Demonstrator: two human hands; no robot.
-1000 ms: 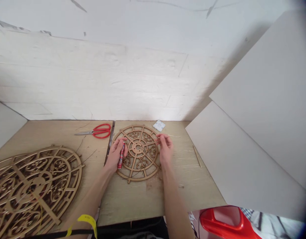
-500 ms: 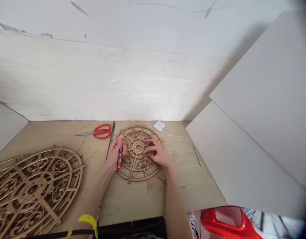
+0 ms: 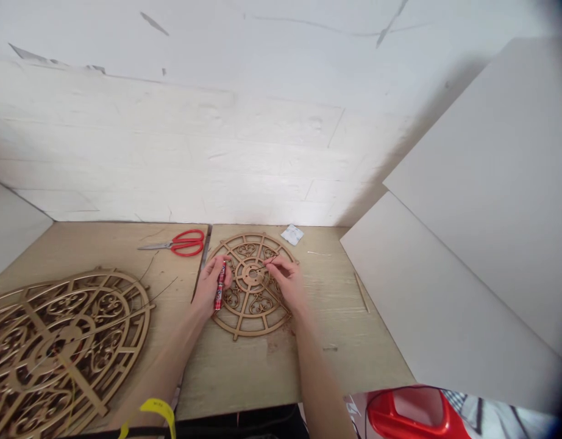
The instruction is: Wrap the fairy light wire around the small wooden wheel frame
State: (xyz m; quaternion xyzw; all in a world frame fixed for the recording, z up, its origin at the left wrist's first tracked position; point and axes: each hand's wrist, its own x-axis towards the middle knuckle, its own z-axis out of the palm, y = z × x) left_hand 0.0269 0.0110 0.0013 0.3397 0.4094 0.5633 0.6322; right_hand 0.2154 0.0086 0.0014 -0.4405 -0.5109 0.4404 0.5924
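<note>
My left hand (image 3: 209, 285) is closed around a slim red tube (image 3: 220, 286) with printed markings, which stands nearly upright along the fingers. This hand is at the left rim of a round openwork wooden disc (image 3: 250, 333) with spokes and scrollwork; whether it also grips the rim I cannot tell. Over the disc's right side, near the hub, my right hand (image 3: 288, 280) is closed in a pinch. A thin dark wire or thread (image 3: 272, 259) comes out from between its thumb and index finger.
Red-handled scissors (image 3: 188, 242) lie at the back left. Several larger openwork discs (image 3: 146, 317) are stacked at the left. A small white packet (image 3: 292, 235) lies behind the disc, and a thin stick (image 3: 361, 292) lies by the white panel (image 3: 427, 292) on the right.
My right hand's fingers, spread over the hub before, have closed on the thin dark strand and lifted its end. The left hand keeps the red tube in place.
</note>
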